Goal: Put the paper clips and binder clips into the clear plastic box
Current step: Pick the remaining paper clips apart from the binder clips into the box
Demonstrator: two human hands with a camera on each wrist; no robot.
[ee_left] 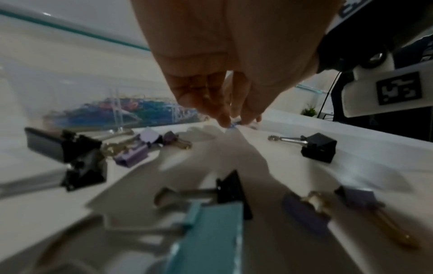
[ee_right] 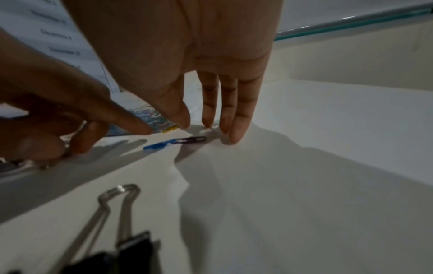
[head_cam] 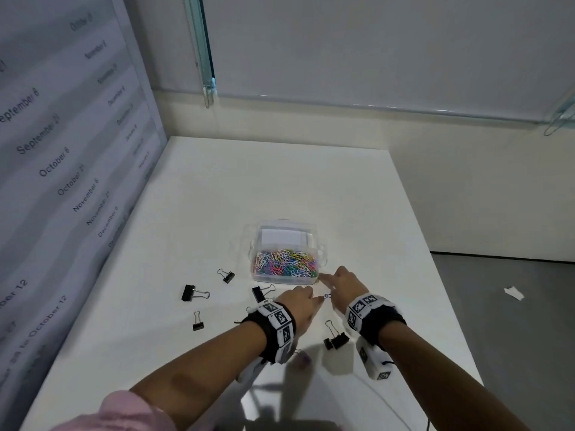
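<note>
The clear plastic box (head_cam: 281, 279) stands mid-table, half full of coloured paper clips (head_cam: 284, 262). Just in front of its right corner a blue paper clip (ee_right: 156, 145) and a purple paper clip (ee_right: 194, 139) lie linked end to end on the table (head_cam: 326, 296). My right hand (head_cam: 337, 283) has straight fingers (ee_right: 236, 129) whose tips touch the table right beside the purple clip. My left hand (head_cam: 306, 303) reaches in from the left, its index fingertip (ee_right: 140, 128) close above the blue clip; I see nothing held in it. Black binder clips (head_cam: 228, 276) (head_cam: 189, 293) (head_cam: 336, 339) lie scattered.
Under my left wrist lie more binder clips: purple (ee_left: 133, 154), teal (ee_left: 211, 233) and black (ee_left: 318, 147). A printed panel (head_cam: 62, 150) walls the table's left side. The table edge (head_cam: 435, 275) drops off at the right; a paper scrap (head_cam: 514, 293) lies on the floor.
</note>
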